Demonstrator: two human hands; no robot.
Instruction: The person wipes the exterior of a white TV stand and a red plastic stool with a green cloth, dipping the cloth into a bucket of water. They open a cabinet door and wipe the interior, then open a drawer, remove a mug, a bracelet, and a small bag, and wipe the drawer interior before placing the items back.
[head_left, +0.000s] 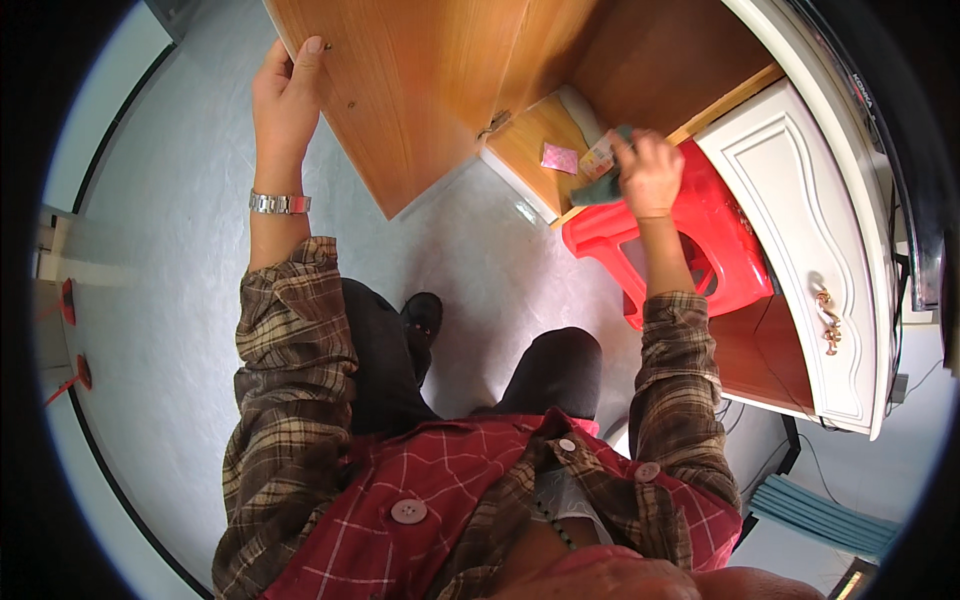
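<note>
My left hand (289, 86) grips the edge of an open wooden cabinet door (420, 97), thumb on its face. Over the cabinet's bottom shelf (536, 135), my right hand (651, 169) holds a dark green cloth (600, 190), which hangs below the fingers. A small printed packet (598, 157) lies right by the fingertips; whether they pinch it too is not clear. Left of it a small pink packet (559, 158) rests flat on the shelf. The inside of the cabinet is in shadow.
A red plastic stool (720, 232) stands under my right forearm, against the cabinet. Beyond it is a white drawer front (795, 225) with a gold-coloured handle (827, 322). A black television (904, 150) is at the far right, with cables below. My shoe (423, 311) is on the grey floor (187, 300).
</note>
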